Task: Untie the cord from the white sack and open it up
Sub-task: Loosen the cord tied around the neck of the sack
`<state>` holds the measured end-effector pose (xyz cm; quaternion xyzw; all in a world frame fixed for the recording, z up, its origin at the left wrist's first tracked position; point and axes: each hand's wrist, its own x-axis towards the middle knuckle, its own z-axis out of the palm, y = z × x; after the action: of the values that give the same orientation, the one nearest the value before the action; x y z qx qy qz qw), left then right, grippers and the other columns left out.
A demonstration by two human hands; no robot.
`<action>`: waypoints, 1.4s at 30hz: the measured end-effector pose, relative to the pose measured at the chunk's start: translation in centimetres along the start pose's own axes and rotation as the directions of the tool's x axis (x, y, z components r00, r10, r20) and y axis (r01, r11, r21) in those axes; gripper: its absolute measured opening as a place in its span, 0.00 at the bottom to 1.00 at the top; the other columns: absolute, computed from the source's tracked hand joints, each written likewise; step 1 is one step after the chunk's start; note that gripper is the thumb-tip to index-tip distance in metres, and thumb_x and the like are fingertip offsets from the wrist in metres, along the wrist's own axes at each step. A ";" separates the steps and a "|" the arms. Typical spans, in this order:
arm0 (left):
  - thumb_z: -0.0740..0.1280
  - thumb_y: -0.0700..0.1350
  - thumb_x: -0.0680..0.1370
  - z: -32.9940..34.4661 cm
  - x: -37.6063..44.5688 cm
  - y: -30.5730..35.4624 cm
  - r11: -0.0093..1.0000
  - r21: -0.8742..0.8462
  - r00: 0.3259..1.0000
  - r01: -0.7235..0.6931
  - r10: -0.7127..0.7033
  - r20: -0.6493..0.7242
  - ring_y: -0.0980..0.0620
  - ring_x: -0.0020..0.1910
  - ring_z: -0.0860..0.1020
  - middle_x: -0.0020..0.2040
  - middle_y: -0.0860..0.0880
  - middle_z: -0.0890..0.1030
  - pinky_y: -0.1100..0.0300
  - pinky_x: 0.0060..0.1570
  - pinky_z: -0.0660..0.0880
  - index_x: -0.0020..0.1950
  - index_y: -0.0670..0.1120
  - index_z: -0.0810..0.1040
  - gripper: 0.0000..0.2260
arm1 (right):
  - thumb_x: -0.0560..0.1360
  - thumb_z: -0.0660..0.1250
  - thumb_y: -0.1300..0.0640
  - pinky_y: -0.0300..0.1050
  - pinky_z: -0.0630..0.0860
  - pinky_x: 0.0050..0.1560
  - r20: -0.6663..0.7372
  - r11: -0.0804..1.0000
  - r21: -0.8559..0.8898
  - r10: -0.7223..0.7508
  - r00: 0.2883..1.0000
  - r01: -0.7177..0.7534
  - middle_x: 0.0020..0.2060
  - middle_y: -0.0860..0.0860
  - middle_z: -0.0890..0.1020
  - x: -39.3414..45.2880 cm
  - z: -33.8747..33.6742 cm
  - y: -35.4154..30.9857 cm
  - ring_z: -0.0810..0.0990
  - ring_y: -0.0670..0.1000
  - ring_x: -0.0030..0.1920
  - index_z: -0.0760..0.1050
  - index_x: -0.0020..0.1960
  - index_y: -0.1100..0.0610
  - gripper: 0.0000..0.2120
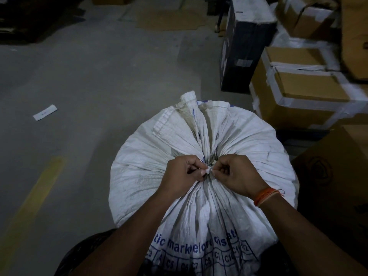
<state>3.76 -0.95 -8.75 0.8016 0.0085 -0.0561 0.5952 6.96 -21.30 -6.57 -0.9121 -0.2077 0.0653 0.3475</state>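
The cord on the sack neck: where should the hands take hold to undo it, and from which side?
Grip the cord at its short white ends at the knot, on the near side of the cinched neck of the white sack, left hand and right hand pinching from either side. The loop itself looks buried in the pleats.

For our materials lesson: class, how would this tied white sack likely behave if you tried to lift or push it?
The white sack bulges round and taut, so it is probably heavy and awkward to lift. Its woven fabric creases into pleats at the cord, so the skin is floppy. The wide, squat shape suggests it would slide or slump rather than tip.
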 end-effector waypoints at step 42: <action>0.74 0.35 0.77 0.1 -0.1 0.3 1.000 -0.008 1.000 0.019 -0.019 -0.016 0.48 0.38 0.88 0.39 0.46 0.88 0.50 0.47 0.85 0.47 0.42 0.86 0.03 | 0.69 0.77 0.59 0.38 0.78 0.38 -0.004 0.999 0.018 -0.047 0.999 0.047 0.33 0.44 0.82 -0.8 -2.0 0.1 0.80 0.44 0.36 0.82 0.39 0.52 0.05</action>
<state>3.70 -1.18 -8.49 0.7996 0.0210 -0.0554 0.5975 6.78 -22.96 -5.14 -0.9039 -0.2277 0.0573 0.3574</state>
